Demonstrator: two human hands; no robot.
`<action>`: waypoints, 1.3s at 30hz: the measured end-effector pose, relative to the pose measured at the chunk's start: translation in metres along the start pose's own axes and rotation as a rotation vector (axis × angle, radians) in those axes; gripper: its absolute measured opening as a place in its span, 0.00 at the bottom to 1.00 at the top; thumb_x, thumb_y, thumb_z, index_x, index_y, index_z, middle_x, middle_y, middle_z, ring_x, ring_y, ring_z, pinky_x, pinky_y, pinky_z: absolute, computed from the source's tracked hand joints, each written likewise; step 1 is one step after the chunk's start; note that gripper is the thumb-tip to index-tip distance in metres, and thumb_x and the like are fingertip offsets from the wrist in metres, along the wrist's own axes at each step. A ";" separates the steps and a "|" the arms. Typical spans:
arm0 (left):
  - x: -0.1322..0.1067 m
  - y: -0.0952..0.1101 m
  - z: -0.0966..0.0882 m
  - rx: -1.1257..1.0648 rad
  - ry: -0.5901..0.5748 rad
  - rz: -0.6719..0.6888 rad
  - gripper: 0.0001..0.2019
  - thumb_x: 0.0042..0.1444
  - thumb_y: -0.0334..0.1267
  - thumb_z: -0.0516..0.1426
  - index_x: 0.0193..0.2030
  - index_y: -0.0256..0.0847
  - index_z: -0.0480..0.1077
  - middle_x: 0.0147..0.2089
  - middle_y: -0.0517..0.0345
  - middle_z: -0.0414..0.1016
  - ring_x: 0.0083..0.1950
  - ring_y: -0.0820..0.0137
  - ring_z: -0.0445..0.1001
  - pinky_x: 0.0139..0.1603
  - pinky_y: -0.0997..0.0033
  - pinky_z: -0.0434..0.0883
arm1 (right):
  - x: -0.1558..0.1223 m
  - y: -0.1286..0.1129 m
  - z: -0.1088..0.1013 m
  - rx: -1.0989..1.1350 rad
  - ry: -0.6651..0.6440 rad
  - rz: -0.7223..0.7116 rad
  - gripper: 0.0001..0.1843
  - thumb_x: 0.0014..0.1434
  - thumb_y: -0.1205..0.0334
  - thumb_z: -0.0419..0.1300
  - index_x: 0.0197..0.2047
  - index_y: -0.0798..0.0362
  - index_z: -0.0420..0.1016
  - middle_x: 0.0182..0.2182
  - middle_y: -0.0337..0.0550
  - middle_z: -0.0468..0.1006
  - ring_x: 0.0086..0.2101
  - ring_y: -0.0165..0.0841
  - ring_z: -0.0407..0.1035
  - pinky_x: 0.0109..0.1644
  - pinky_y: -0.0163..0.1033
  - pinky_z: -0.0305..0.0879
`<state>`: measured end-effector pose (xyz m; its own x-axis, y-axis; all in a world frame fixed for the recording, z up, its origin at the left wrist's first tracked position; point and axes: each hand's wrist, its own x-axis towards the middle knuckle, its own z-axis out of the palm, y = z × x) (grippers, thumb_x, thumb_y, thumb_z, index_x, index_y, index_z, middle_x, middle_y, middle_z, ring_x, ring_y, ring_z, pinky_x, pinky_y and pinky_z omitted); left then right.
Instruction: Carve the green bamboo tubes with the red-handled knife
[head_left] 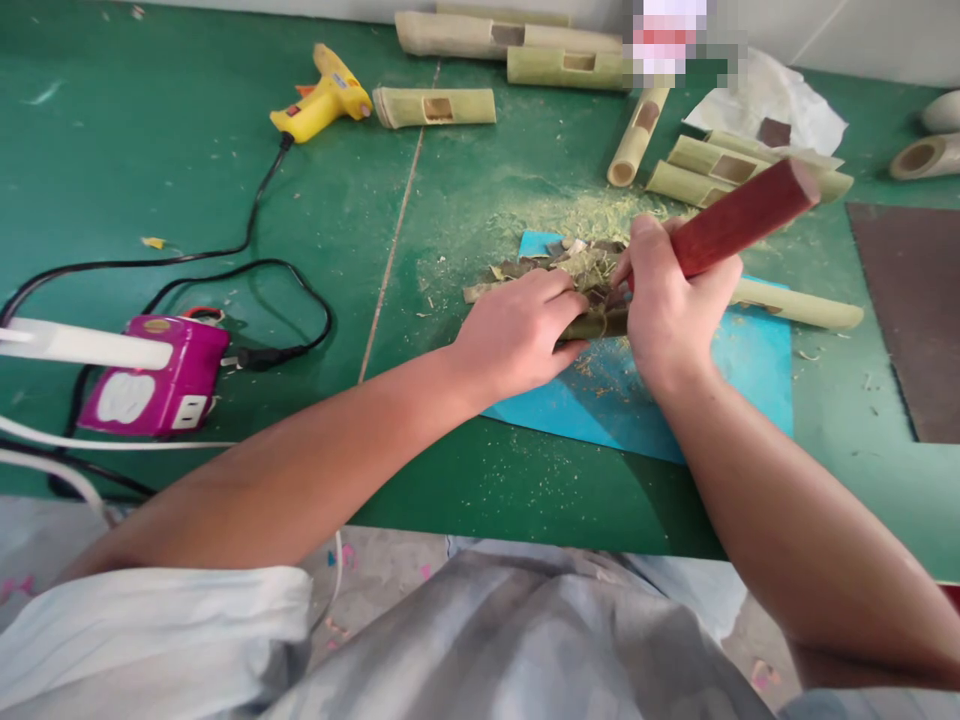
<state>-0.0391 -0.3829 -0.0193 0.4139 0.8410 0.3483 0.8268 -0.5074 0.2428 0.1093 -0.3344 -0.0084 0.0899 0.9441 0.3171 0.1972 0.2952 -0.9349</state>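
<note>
My left hand [521,325] is closed on a dark greenish bamboo piece [604,325], with the thumb along its near side. Fingers of my right hand [675,300] wrap round a thick red wooden handle [742,215] that slants up to the right. The tool's working end is hidden behind the hand, close to the bamboo. A pale bamboo length [806,303] sticks out right of my right hand; I cannot tell if it is the same piece. Around my fingers lie bark scraps and shavings [592,262] on a blue sheet [742,385].
Several bamboo tubes with cut windows [469,105] lie at the back. A yellow glue gun [322,100] lies at the back left, its black cord running to the near left. A purple power socket block [154,375] stands left. A dark brown board [911,310] lies right.
</note>
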 end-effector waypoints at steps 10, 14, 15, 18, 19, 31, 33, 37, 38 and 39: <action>0.004 -0.001 0.004 -0.090 0.004 -0.042 0.09 0.59 0.38 0.62 0.42 0.36 0.78 0.45 0.47 0.79 0.51 0.54 0.77 0.51 0.55 0.77 | 0.006 -0.003 0.016 -0.247 -0.041 0.005 0.24 0.59 0.58 0.63 0.22 0.47 0.50 0.19 0.33 0.53 0.24 0.28 0.51 0.30 0.39 0.58; 0.006 -0.001 0.005 -0.098 0.031 -0.053 0.08 0.57 0.36 0.62 0.42 0.36 0.78 0.44 0.47 0.79 0.51 0.54 0.78 0.48 0.55 0.78 | 0.003 -0.001 0.019 -0.259 -0.056 -0.012 0.22 0.59 0.61 0.63 0.24 0.47 0.51 0.21 0.35 0.56 0.28 0.30 0.58 0.35 0.39 0.61; 0.006 -0.002 0.005 -0.111 0.033 -0.053 0.08 0.57 0.36 0.62 0.42 0.36 0.78 0.43 0.47 0.79 0.50 0.54 0.78 0.48 0.55 0.78 | 0.002 -0.001 0.019 -0.255 -0.053 -0.010 0.22 0.59 0.62 0.63 0.24 0.47 0.50 0.22 0.35 0.56 0.29 0.30 0.59 0.35 0.39 0.61; 0.006 -0.004 0.004 -0.183 0.022 -0.053 0.06 0.57 0.36 0.63 0.39 0.37 0.78 0.42 0.49 0.79 0.50 0.56 0.78 0.49 0.56 0.78 | 0.003 -0.001 0.020 -0.230 -0.025 0.016 0.23 0.60 0.62 0.61 0.24 0.47 0.48 0.22 0.34 0.54 0.29 0.29 0.59 0.35 0.39 0.62; 0.007 -0.004 0.004 -0.205 0.015 -0.053 0.06 0.57 0.36 0.64 0.39 0.37 0.79 0.43 0.49 0.79 0.50 0.57 0.78 0.50 0.56 0.78 | 0.004 -0.001 0.020 -0.216 -0.014 0.030 0.23 0.60 0.63 0.61 0.23 0.47 0.48 0.21 0.34 0.53 0.28 0.29 0.58 0.35 0.38 0.62; 0.010 -0.013 0.009 -0.216 -0.010 -0.070 0.10 0.57 0.39 0.65 0.44 0.37 0.78 0.44 0.47 0.77 0.51 0.56 0.78 0.52 0.55 0.78 | 0.015 0.005 0.019 -0.020 0.044 0.127 0.20 0.63 0.62 0.56 0.24 0.47 0.51 0.21 0.36 0.56 0.30 0.31 0.64 0.33 0.39 0.61; 0.010 -0.011 0.008 -0.193 -0.030 -0.079 0.11 0.57 0.40 0.65 0.44 0.37 0.78 0.45 0.47 0.77 0.52 0.54 0.77 0.53 0.53 0.77 | 0.014 0.004 0.019 -0.024 0.035 0.115 0.19 0.64 0.62 0.56 0.23 0.47 0.52 0.21 0.36 0.57 0.31 0.32 0.65 0.33 0.39 0.62; 0.010 -0.008 0.006 -0.164 -0.058 -0.093 0.11 0.57 0.41 0.65 0.43 0.37 0.78 0.45 0.46 0.77 0.53 0.51 0.77 0.51 0.51 0.77 | 0.015 0.005 0.018 -0.042 0.017 0.097 0.20 0.64 0.62 0.57 0.23 0.47 0.54 0.20 0.36 0.58 0.30 0.32 0.65 0.32 0.39 0.62; 0.010 -0.008 0.005 -0.159 -0.056 -0.093 0.11 0.57 0.41 0.65 0.43 0.38 0.78 0.45 0.46 0.77 0.52 0.51 0.77 0.50 0.51 0.77 | 0.015 0.006 0.018 -0.047 0.013 0.089 0.20 0.64 0.62 0.57 0.23 0.47 0.54 0.21 0.36 0.58 0.30 0.31 0.65 0.32 0.38 0.62; 0.010 -0.007 0.005 -0.155 -0.054 -0.091 0.10 0.57 0.42 0.65 0.42 0.38 0.78 0.45 0.47 0.77 0.52 0.52 0.77 0.50 0.51 0.77 | 0.016 0.008 0.017 -0.048 0.003 0.080 0.19 0.64 0.61 0.57 0.23 0.47 0.55 0.21 0.36 0.59 0.30 0.31 0.66 0.32 0.38 0.62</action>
<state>-0.0388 -0.3695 -0.0224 0.3631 0.8917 0.2704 0.7948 -0.4478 0.4095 0.0957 -0.3148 -0.0133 0.1101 0.9640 0.2421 0.2357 0.2113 -0.9486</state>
